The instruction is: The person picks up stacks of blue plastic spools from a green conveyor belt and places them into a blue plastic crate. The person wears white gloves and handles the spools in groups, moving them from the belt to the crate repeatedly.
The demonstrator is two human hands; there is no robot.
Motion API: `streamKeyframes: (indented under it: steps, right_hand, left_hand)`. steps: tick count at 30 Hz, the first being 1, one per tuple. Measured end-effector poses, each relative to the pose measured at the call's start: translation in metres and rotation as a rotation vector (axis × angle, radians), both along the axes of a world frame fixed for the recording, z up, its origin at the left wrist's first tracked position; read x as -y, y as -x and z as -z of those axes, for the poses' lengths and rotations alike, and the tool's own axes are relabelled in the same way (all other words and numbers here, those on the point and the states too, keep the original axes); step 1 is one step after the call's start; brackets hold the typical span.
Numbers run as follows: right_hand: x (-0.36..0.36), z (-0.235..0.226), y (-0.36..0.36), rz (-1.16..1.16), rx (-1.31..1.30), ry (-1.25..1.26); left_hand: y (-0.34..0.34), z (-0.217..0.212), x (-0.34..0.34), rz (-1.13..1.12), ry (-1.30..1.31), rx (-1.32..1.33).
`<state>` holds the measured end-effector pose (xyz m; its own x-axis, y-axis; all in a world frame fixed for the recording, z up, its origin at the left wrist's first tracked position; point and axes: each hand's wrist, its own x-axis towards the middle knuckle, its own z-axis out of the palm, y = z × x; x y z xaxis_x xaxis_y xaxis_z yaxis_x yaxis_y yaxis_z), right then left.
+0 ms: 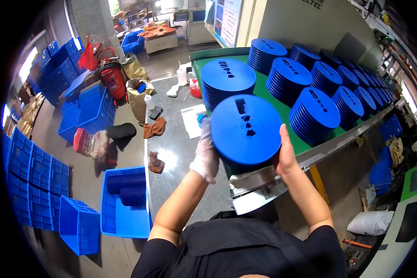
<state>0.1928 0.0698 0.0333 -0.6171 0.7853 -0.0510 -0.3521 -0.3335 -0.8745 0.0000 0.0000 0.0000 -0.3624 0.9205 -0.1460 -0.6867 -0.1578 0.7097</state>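
Observation:
Between my two hands is a stack of round blue plastic discs (231, 139), its top disc showing cut-out slots. It sits at or just above the near end of a green conveyor belt (282, 150); I cannot tell which. My left hand (205, 155), in a pale glove, is closed against the left rim. Bare, my right hand (286, 153) presses the right rim with fingers pointing up; part of them is hidden behind the discs. Just beyond stands another disc stack (228, 76), and more such stacks (315, 113) run in rows along the belt.
Left of the belt is a grey table (171, 178) with brown gloves (154, 128), paper (191, 121) and bottles. A blue crate (125, 221) beside it holds rows of discs. Several blue crates (41, 167) and a fire extinguisher (112, 79) stand further left. A metal rail (319, 155) edges the belt.

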Motion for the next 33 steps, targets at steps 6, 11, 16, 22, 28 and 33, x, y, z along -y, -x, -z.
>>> streamKeyframes:
  steps: [6, 11, 16, 22, 28, 33]
  right_hand:
    - [0.021, -0.028, 0.035, 0.026, -0.08, -0.582]
    - [-0.056, -0.112, 0.095, -0.016, -0.287, -0.409]
    - [-0.141, -0.14, 0.119, 0.012, -0.079, -0.301]
    - [-0.182, -0.1, 0.112, 0.011, 0.024, -0.23]
    - [-0.175, -0.087, 0.1, 0.14, 0.28, -0.34]
    - [-0.157, -0.087, 0.109, 0.131, 0.277, -0.408]
  left_hand:
    - [-0.001, -0.065, 0.059, -0.311, -0.331, -0.023]
    - [0.066, -0.13, -0.031, -0.145, -0.527, -0.045]
    - [0.105, -0.147, -0.138, 0.023, -0.374, 0.064]
    - [0.108, -0.121, -0.167, 0.133, -0.2, -0.093]
    - [0.196, -0.023, -0.225, 1.105, -0.421, 1.391]
    - [0.238, 0.032, -0.245, 1.075, -0.441, 2.102]
